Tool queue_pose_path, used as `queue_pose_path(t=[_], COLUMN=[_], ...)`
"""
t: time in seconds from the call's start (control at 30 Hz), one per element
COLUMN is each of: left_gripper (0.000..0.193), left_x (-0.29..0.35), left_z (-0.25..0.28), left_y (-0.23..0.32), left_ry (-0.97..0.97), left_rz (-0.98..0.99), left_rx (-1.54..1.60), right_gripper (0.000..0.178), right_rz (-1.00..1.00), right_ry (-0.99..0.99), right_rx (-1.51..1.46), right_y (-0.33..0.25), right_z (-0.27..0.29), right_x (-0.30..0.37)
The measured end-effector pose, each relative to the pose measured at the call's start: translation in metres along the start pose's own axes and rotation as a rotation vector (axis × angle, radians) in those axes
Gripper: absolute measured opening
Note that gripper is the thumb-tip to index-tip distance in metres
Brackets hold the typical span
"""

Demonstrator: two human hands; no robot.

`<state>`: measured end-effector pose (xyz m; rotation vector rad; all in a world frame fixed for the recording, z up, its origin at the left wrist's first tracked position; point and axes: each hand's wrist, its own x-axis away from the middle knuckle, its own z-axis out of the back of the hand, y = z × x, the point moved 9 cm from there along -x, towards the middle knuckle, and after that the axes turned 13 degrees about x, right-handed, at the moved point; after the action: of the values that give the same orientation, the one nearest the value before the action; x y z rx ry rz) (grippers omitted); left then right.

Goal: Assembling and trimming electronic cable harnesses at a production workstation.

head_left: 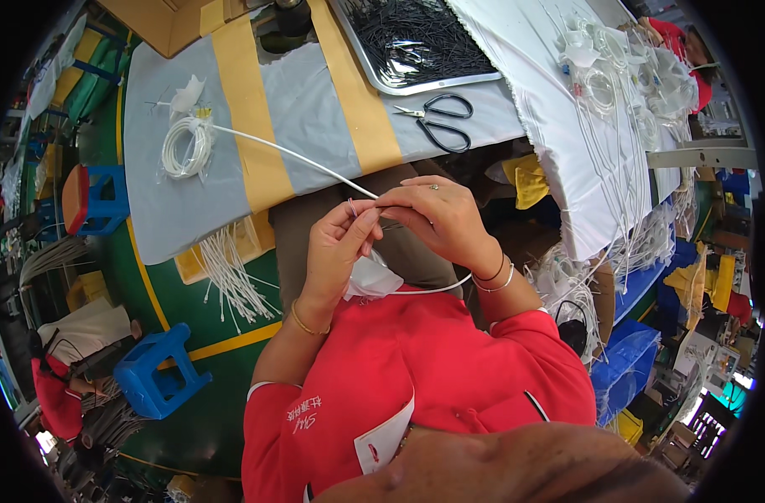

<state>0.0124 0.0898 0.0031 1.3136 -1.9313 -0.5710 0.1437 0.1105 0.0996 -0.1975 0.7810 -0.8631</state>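
Observation:
In front of my lap, my left hand (342, 245) and my right hand (437, 220) meet at the fingertips. A white cable (294, 156) runs from a coil (187, 147) on the table to my right fingers, which close round it. My left thumb and forefinger are pinched together beside it; the small thing between them is too hidden to name. Below the hands hangs a piece of white plastic wrap (372, 277), with a bend of white cable leading out of it to the right.
Black-handled scissors (439, 117) lie at the table's front edge, below a metal tray (399, 87) of black cable ties. Yellow tape strips (252, 126) cross the grey table cover. White cables (604, 126) drape over a white cloth at right. Blue stools (160, 369) stand at left.

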Motion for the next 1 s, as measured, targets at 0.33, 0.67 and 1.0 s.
queue_pose_path(t=[0.33,0.67,1.0], left_gripper=[0.019,0.019,0.018], left_x=[0.0,0.001,0.002], left_z=[0.001,-0.001,-0.002], left_y=[0.002,0.003,0.004], left_ry=[0.026,0.03,0.016], left_rz=[-0.016,-0.054,-0.076], left_rx=[-0.01,-0.024,-0.051], right_gripper=[0.015,0.012,0.013], right_rz=[-0.091,-0.24,-0.241], right_ry=[-0.002,0.027,0.051], right_rx=[0.013,-0.106,-0.114], right_y=[0.002,0.006,0.008], right_z=[0.002,-0.003,-0.004], right_x=[0.006,0.016,0.018])
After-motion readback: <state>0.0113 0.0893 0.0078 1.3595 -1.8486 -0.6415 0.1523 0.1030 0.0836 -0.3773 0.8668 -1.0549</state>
